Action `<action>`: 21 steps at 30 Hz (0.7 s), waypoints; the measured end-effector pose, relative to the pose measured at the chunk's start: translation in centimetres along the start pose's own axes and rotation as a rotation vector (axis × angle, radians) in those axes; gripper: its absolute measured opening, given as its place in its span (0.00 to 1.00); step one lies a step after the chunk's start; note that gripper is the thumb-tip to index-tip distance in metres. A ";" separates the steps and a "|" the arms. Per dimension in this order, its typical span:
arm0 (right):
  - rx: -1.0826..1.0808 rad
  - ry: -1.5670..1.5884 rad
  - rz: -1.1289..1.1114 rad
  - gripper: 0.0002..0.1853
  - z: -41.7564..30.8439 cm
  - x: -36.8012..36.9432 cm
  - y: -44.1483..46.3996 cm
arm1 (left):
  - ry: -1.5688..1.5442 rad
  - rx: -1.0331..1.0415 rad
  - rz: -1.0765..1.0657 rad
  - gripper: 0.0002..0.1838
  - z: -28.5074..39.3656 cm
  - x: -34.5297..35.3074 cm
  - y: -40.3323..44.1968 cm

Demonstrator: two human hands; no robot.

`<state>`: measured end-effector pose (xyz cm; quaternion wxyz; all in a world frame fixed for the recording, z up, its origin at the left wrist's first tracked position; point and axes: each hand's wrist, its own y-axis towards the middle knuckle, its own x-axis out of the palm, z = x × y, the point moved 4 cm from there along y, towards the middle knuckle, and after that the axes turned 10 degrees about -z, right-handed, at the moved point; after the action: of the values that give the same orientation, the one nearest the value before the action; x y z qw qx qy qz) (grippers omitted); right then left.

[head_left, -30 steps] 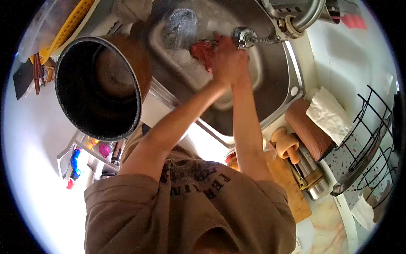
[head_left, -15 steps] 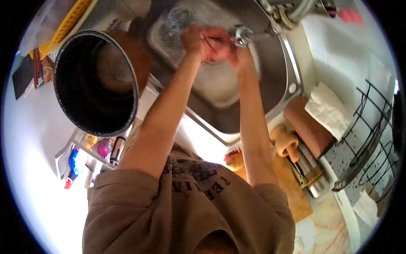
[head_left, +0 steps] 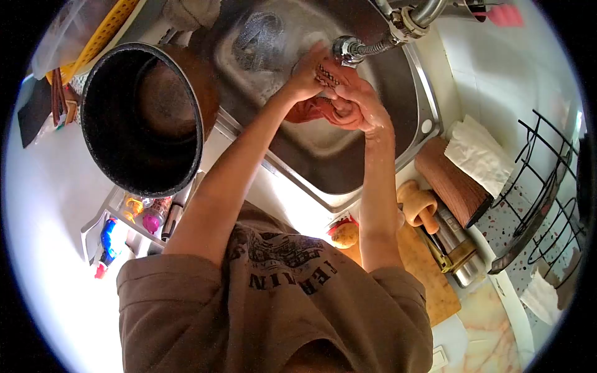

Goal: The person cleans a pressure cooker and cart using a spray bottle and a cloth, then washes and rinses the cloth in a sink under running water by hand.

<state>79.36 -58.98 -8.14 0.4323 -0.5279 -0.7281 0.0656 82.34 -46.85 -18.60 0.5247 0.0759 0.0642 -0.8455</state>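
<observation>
A wet, reddish-orange cloth (head_left: 315,110) is bunched between my two hands over the sink (head_left: 329,180). My left hand (head_left: 305,79) grips its left side, and a dark, beaded-looking strip shows near those fingers. On the other side, my right hand (head_left: 365,104) has its fingers closed over the folds, with the wrist bent inward. Right above the cloth is the spray head of the tap (head_left: 348,50), on a flexible metal hose. Parts of my fingers are hidden in the folds.
A large dark pot (head_left: 140,118) stands left of the sink. To the right lie a brown block (head_left: 451,177) with a white cloth (head_left: 479,155), a wooden mortar (head_left: 416,202), a cutting board (head_left: 435,286) and a black wire rack (head_left: 541,186). A potato-like item (head_left: 345,235) sits near my shirt.
Both hands have come lower and slightly right, toward my body, with the cloth. The cloth now hangs more spread out and shows more clearly.
</observation>
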 end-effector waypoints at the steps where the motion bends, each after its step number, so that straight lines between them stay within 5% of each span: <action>1: -0.043 -0.022 0.039 0.24 -0.4 0.4 -0.6 | -0.012 0.062 -0.026 0.22 -0.7 0.6 0.9; 2: 0.022 -0.057 -0.171 0.26 -0.7 -0.9 -1.5 | -0.025 0.124 -0.054 0.18 -1.4 1.1 1.8; 4: 0.058 -0.087 -0.116 0.27 -1.6 -3.7 -3.2 | 0.588 -0.043 -0.182 0.16 -8.8 1.7 4.1; 5: 0.021 -0.176 -0.025 0.27 -1.8 -4.6 -3.0 | 0.583 -0.043 -0.180 0.16 -7.8 0.3 4.0; 7: -0.007 -0.260 0.078 0.27 -0.9 -6.9 -2.2 | -0.491 -0.464 0.008 0.13 -5.8 -3.6 3.2; 9: -0.363 -0.718 0.644 0.26 1.0 -13.5 -1.2 | -0.666 -0.470 0.146 0.14 -8.3 -4.1 3.8; 10: -0.460 -0.728 0.611 0.26 2.9 -17.0 0.0 | -0.841 -0.471 0.302 0.15 -9.3 -4.5 4.1; 11: -0.385 -0.359 0.513 0.25 3.0 -13.7 1.1 | -0.838 -0.472 0.303 0.15 -7.8 -4.2 3.8; 13: -0.164 0.190 0.383 0.24 4.6 -7.9 4.6 | -0.502 -0.491 0.111 0.23 -2.6 -2.9 3.3; 14: -0.012 0.378 0.361 0.24 5.9 -7.4 5.6 | -0.187 -0.067 0.086 0.25 -3.8 -0.8 2.9; 16: -0.113 0.475 0.282 0.23 5.8 -5.8 4.7 | -0.476 -0.289 0.042 0.20 8.4 0.5 -0.7; 18: -0.261 0.620 0.150 0.23 5.6 -4.2 4.8 | 0.032 0.134 -0.008 0.20 8.1 4.6 -4.0; 19: -0.304 0.672 0.106 0.23 5.9 -3.6 5.0 | 0.032 0.121 -0.010 0.20 7.5 5.4 -3.9; 21: -0.275 0.666 0.145 0.17 6.8 -4.1 6.9 | 0.547 -0.053 0.115 0.19 5.0 5.7 -0.9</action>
<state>79.79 -56.93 -18.49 0.5649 -0.6235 -0.5103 -0.1779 78.76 -52.40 -14.75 0.5369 0.2911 0.2209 -0.7604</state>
